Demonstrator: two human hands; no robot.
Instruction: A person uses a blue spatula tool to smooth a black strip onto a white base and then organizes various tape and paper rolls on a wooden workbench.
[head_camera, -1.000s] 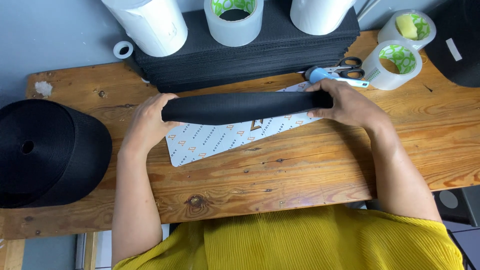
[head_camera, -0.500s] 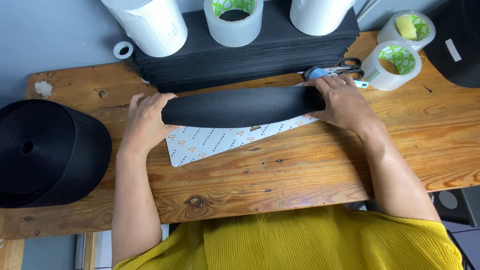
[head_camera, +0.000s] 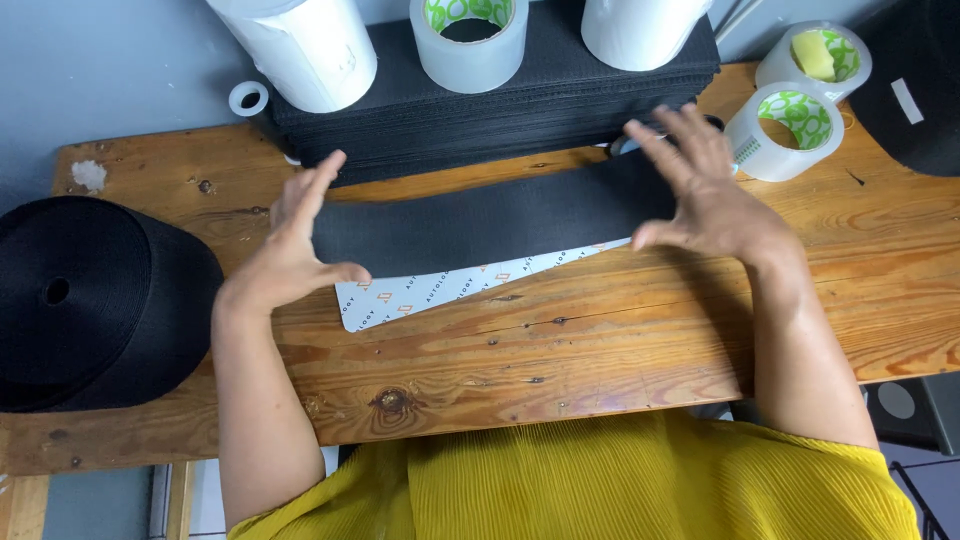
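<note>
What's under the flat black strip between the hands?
Under the black strip lies a white printed sheet; only its lower edge and left corner show, resting on the wooden table. The rest of the sheet is covered.

Worn wooden table (head_camera: 600, 330) with knots and dark grain, pale grey wall (head_camera: 100, 70) at the far side, grey floor at near left, dark box (head_camera: 900, 410) under the table's right edge, soft even light
</note>
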